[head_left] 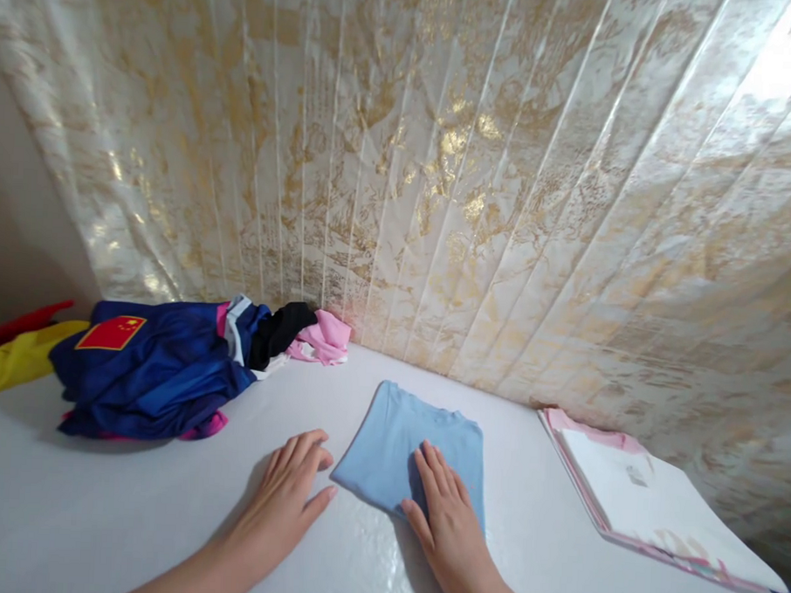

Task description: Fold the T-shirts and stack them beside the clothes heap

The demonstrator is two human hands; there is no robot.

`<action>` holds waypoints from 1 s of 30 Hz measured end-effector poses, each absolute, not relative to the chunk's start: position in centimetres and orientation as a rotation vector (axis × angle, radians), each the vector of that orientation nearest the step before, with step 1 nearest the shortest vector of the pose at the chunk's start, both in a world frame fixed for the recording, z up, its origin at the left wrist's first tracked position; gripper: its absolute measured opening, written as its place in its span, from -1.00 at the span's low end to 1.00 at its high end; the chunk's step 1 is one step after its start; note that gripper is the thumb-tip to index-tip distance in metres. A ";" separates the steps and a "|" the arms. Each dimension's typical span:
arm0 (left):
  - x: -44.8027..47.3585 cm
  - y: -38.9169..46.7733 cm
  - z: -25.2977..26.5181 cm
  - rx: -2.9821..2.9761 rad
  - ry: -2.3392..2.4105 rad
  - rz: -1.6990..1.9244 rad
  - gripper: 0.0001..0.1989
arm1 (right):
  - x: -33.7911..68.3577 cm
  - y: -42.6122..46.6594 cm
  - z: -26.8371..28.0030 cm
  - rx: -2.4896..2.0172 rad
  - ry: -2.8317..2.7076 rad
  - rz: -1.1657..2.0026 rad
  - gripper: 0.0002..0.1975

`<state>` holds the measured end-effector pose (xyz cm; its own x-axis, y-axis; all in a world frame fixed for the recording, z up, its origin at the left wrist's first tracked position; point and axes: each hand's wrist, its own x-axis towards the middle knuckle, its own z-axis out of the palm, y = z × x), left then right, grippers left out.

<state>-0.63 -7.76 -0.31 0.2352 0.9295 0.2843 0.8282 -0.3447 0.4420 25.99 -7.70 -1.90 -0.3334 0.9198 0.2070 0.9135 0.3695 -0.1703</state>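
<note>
right hand (450,516) flat on folded blue cloth (397,443), fingers outstretched; left hand (283,493) beside, fingers loosely parted, perhaps touching table (555,548).

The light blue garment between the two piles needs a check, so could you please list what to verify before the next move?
1. Light blue garment folded: ok, though its far edge looks uneven.
2. Right hand over it: ok, fingers extended.
3. Left hand empty: ok, beside the near-left corner.
4. Folded pile at right kept apart: ok.
5. Dark blue clothing at left folded: not ok, crumpled.
6. Underside smooth: cannot tell, hidden.
</note>
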 end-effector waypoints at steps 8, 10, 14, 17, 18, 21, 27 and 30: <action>2.0 -6.8 1.6 2.219 1.645 0.724 -0.94 | 24.9 -7.7 -0.9 -1.566 -2.486 0.103 -0.40; 2.2 -6.7 2.0 2.209 1.633 0.752 -0.93 | 24.8 -7.9 -0.8 -1.586 -2.479 0.100 -0.41; 1.9 -6.3 2.4 2.169 1.512 0.884 -0.91 | 24.7 -8.0 -0.7 -1.586 -2.489 0.085 -0.41; 1.6 -6.1 2.1 2.098 1.412 0.853 -0.89 | 24.6 -8.1 -0.7 -1.584 -2.512 0.073 -0.40; 1.5 -6.0 1.9 2.076 1.406 0.809 -0.89 | 24.5 -8.1 -0.7 -1.583 -2.517 0.073 -0.40; 1.5 -5.9 1.6 2.055 1.440 0.715 -0.87 | 24.4 -8.1 -0.8 -1.583 -2.527 0.098 -0.39; 1.9 -5.7 1.6 2.082 1.501 0.725 -0.92 | 24.0 -6.5 0.8 -1.525 -2.517 0.221 -0.50; 1.9 -5.7 1.7 2.165 1.495 0.748 -0.85 | 23.5 -3.8 2.6 -1.407 -2.462 0.238 -0.59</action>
<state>1.86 -5.69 1.68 0.2830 0.9382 0.1991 0.7221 -0.3451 0.5996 23.46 -3.84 2.62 -0.4785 0.8612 0.1716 0.8124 0.5083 -0.2856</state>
